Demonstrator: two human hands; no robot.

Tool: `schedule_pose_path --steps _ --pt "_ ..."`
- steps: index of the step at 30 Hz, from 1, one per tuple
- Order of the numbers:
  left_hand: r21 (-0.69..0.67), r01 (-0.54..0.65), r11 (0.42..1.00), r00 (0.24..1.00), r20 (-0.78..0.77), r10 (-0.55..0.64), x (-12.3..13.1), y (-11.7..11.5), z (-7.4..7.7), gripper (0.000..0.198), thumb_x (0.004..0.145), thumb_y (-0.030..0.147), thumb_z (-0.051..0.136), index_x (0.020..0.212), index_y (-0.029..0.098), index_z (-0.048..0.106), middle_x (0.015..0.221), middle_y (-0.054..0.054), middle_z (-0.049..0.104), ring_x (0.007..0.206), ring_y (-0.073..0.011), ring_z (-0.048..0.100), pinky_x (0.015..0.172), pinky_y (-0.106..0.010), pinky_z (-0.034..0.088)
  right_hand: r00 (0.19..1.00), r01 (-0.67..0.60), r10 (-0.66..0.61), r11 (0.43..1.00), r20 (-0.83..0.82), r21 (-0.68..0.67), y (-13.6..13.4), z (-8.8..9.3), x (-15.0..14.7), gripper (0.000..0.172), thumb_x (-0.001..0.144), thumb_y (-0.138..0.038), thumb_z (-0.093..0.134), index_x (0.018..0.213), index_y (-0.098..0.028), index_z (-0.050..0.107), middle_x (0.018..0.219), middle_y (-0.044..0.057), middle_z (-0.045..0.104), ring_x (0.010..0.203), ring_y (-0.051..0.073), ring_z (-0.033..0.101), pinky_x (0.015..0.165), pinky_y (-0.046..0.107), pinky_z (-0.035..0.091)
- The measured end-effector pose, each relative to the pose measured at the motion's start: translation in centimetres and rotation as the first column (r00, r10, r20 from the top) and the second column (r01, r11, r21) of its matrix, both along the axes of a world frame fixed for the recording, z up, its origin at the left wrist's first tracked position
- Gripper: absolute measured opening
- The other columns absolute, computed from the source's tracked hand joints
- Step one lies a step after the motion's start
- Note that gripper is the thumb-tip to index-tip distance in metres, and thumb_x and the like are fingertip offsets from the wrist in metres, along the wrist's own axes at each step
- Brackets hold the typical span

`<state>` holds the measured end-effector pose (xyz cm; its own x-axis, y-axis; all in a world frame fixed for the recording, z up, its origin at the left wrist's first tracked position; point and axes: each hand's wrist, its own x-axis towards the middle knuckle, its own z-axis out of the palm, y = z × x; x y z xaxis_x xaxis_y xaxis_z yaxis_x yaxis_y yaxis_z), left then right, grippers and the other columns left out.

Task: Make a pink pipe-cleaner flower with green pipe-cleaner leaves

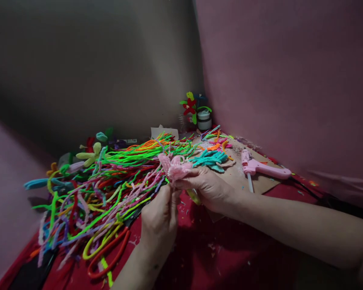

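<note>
A fuzzy pink flower [176, 166] is up in the middle, over the red surface [205, 257]. The right hand's [211, 189] fingers pinch its edge. The left hand's [159, 213] fingers curl in at its bottom; one cannot tell if they grip it. It looks light, soft and bendy, so low down seems the best place to hold. Fuzzy sticks [133, 155] lie at nine o'clock, a pink glue gun [264, 168] at three. No words can be read.

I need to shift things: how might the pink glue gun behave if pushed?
The pink glue gun probably won't roll far, given its angled handle. Its black cord may tug as it moves, and the pale stick jutting from it could catch.
</note>
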<state>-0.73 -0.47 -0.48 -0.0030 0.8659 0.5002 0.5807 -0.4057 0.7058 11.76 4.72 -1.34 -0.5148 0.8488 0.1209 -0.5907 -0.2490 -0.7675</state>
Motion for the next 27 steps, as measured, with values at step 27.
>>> schedule_pose_path --steps 27 --pt "-0.265 0.281 0.922 0.886 0.441 -0.143 -0.5 0.1 0.6 0.029 0.084 0.032 0.051 0.059 0.017 0.051 0.049 0.004 0.043 0.043 -0.0073 0.038 0.042 -0.02 0.03 0.997 0.072 -0.074 0.946 -0.004 0.317 -0.3 0.2 0.5 0.018 0.065 -0.037 0.073 0.075 -0.022 0.071 0.074 0.0 0.061 0.075 0.013 0.054 0.068 0.027 0.042"
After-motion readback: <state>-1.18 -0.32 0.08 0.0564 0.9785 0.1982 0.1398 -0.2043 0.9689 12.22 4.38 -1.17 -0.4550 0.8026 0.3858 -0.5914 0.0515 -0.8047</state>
